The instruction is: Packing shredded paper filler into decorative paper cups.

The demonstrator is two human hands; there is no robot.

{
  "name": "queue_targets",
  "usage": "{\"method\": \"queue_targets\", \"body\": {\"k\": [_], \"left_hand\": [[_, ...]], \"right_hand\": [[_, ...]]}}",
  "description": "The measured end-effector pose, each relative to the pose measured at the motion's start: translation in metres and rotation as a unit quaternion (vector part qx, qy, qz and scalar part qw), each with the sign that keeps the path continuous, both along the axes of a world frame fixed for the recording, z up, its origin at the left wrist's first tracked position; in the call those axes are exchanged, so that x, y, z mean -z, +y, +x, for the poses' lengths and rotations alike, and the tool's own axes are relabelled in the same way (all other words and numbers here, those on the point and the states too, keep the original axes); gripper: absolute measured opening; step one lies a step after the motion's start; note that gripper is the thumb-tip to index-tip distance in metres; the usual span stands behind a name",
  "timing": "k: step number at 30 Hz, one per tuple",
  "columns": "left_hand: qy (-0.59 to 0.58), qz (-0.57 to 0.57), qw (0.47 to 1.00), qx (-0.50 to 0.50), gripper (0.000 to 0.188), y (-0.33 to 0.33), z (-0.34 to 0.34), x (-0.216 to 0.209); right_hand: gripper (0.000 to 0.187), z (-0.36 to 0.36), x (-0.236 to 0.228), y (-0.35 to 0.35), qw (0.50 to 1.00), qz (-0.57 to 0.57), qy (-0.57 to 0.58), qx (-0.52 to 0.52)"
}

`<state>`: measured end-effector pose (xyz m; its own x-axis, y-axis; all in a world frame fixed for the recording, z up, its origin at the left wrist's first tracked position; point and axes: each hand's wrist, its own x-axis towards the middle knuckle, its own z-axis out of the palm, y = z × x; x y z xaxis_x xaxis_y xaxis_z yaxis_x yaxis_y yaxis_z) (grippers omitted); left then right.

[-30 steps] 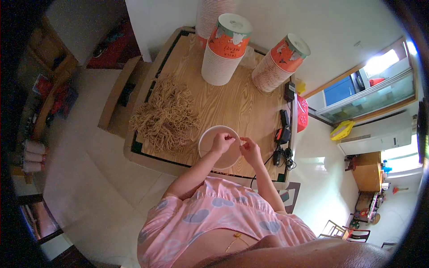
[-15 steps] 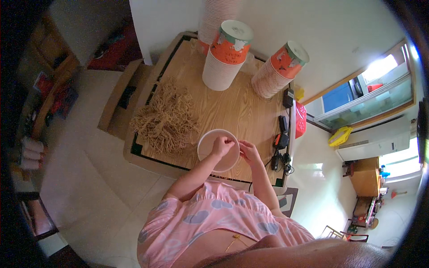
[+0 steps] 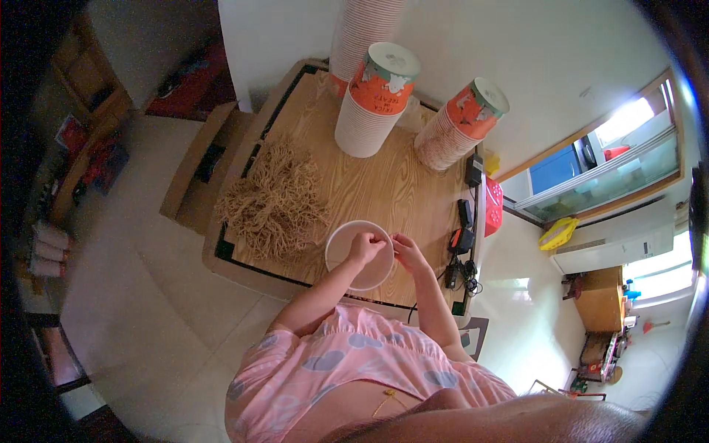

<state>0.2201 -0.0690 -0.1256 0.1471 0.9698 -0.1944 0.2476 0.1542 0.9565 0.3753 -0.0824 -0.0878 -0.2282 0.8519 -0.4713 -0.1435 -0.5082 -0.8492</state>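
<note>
A white paper bucket (image 3: 343, 247) with a round rim stands at the table's near edge, its opening facing up toward me. My left hand (image 3: 367, 248) reaches inside it, fingers pinched close to the right wall. Just outside that same wall is my right hand (image 3: 408, 253), its thumb and fingertips drawn together at the rim. Whatever lies between the fingertips of either hand is too small to make out. Left of the bucket lies a loose heap of brown twisted paper cords (image 3: 273, 203).
Upside-down stacks of orange-and-green paper buckets stand at the back: one in the middle (image 3: 369, 122), one at right (image 3: 456, 125), and a taller stack (image 3: 365, 37) behind. Black adapters and cables (image 3: 461, 240) line the right edge. An open cardboard box (image 3: 199, 173) sits at left.
The view has tilted slightly. My right fingertips have drawn closer together at the bucket's rim; my left hand stays inside it.
</note>
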Motion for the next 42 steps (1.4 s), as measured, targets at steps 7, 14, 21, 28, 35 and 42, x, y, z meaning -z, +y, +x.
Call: {"method": "queue_targets", "body": {"k": [7, 14, 21, 28, 35, 42], "left_hand": [[-0.064, -0.013, 0.997, -0.043, 0.023, 0.000, -0.001, 0.002], [-0.073, -0.037, 0.996, -0.035, 0.022, -0.001, -0.005, -0.007], [-0.050, -0.025, 0.998, -0.030, 0.022, -0.001, -0.004, -0.006], [-0.045, -0.017, 0.998, -0.030, 0.021, -0.001, -0.006, -0.017], [0.210, 0.323, 0.923, -0.020, 0.018, -0.003, -0.019, -0.089], [0.337, 0.296, 0.871, 0.201, 0.014, 0.026, -0.025, -0.090]], "right_hand": [[0.013, -0.005, -0.007, -0.003, 1.000, 0.006, -0.007, 0.008], [0.017, -0.008, -0.017, -0.005, 0.999, 0.013, -0.031, 0.007], [0.015, -0.008, -0.017, -0.007, 0.999, 0.023, -0.039, 0.020], [0.010, -0.005, -0.010, -0.002, 0.997, 0.062, -0.037, -0.007], [0.004, -0.004, -0.015, 0.007, 0.971, 0.199, -0.130, 0.010], [0.004, -0.023, -0.027, 0.003, 0.958, 0.250, -0.113, 0.087]]}}
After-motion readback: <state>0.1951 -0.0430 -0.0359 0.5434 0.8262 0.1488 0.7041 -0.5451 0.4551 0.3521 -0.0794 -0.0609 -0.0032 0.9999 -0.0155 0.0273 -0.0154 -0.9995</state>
